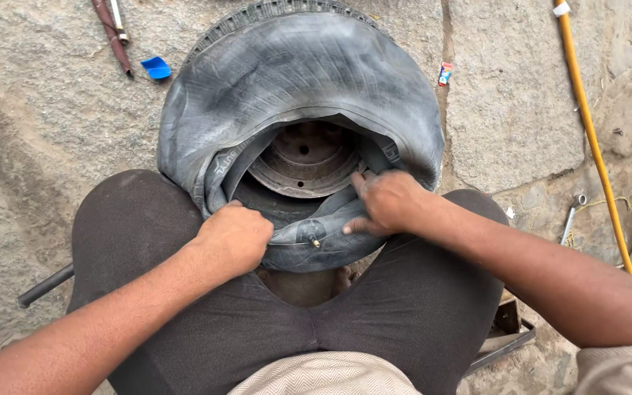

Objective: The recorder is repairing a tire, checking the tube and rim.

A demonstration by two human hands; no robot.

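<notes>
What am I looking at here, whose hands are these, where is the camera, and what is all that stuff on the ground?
There is no machine here, only a person. The single picture comes from a camera worn on their head, looking down, so you see their own two arms and their knees in dark trousers.

Between the knees lies a tyre on its metal wheel, flat on a stone floor. A black inner tube bulges out of the tyre, with its small valve showing.

The left hand is closed on the tube's near edge. The right hand presses on the tube, fingers spread near the tyre's rim.

Around them: a yellow hose at right, a spanner beside it, a blue scrap and a reddish tool at top left, and a dark metal bar at lower left.
</notes>
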